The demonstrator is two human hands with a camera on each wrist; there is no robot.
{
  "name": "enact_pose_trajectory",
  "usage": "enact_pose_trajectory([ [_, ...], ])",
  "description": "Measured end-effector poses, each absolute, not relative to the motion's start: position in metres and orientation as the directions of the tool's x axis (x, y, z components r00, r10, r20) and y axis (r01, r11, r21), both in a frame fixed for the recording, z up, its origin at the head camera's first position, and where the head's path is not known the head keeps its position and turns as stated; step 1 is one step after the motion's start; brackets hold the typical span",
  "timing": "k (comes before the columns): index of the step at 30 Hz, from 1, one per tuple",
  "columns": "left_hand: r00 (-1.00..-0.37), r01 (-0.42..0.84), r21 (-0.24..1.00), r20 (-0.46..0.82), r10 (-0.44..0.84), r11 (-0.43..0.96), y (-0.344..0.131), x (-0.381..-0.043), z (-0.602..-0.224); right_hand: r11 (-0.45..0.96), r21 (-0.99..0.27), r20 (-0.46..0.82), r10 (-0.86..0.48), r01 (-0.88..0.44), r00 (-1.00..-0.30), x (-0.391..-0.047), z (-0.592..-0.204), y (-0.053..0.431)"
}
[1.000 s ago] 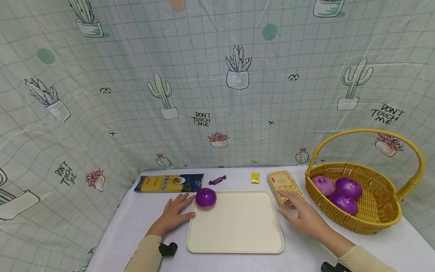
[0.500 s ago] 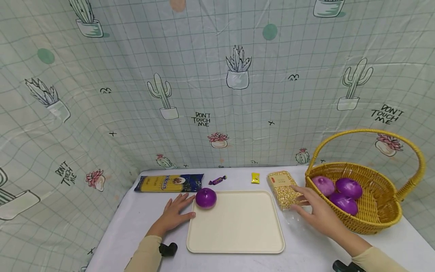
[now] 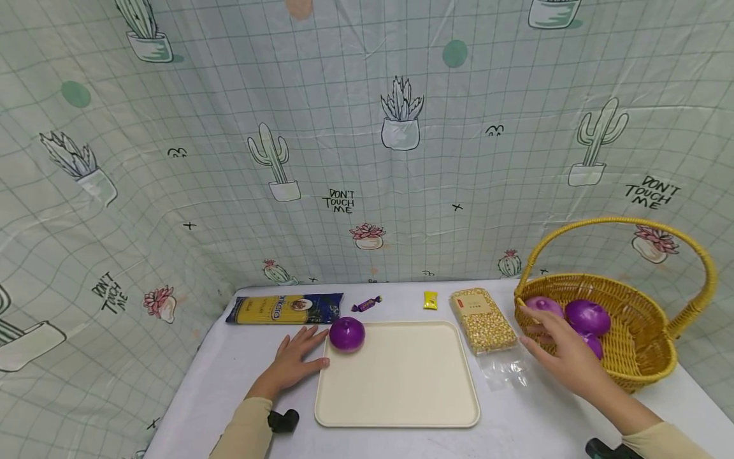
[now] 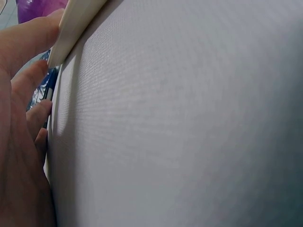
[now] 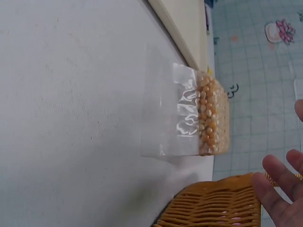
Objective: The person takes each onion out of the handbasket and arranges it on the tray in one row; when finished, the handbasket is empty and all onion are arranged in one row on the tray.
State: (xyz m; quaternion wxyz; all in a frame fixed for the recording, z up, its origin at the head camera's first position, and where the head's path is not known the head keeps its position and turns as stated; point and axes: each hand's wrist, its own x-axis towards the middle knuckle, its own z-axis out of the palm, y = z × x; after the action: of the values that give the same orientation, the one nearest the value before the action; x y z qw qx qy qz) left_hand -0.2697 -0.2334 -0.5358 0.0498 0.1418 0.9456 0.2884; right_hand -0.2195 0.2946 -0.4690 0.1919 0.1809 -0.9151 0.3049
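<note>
My left hand point(image 3: 294, 358) lies with straight, spread fingers at the left edge of the cream tray point(image 3: 401, 389); its thumb touches the rim in the left wrist view. A purple onion point(image 3: 346, 334) sits at the tray's far left corner, close to those fingertips. Over the near left rim of the yellow wicker basket point(image 3: 636, 347) hovers my right hand point(image 3: 568, 357), fingers loosely extended and holding nothing. Inside the basket are a paler onion point(image 3: 545, 305) and two deep purple onions point(image 3: 587, 317), partly hidden by the hand.
Left of the basket lies a clear bag of corn kernels point(image 3: 487, 328), its empty end toward me. Along the back are a yellow and blue pasta pack point(image 3: 287, 309), a purple wrapped candy point(image 3: 367, 304) and a small yellow packet point(image 3: 431, 300). A patterned cloth point(image 3: 401, 172) hangs behind.
My right hand has moved right, from over the corn bag to the basket's rim, uncovering the bag. The left hand and the onion on the tray stay put.
</note>
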Motion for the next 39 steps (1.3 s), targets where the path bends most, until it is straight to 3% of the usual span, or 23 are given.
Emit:
enact_pose_trajectory([
  [14,-0.955,0.233,0.561,-0.021,0.295,0.794,-0.231,-0.269,-0.534,0.724,-0.507,0.521,-0.175,-0.468,-0.835,-0.218,-0.469,0.324],
  [23,-0.955,0.239,0.560,-0.015,0.298,0.793,-0.232,-0.269,-0.533,0.816,-0.480,0.412,-0.115,-0.323,-0.904,-0.214,-0.467,0.344],
  [39,-0.957,0.229,0.562,-0.017,0.289,0.795,-0.232,-0.269,-0.534,0.881,-0.438,0.269,-0.058,-0.176,-0.961,-0.220,-0.474,0.372],
])
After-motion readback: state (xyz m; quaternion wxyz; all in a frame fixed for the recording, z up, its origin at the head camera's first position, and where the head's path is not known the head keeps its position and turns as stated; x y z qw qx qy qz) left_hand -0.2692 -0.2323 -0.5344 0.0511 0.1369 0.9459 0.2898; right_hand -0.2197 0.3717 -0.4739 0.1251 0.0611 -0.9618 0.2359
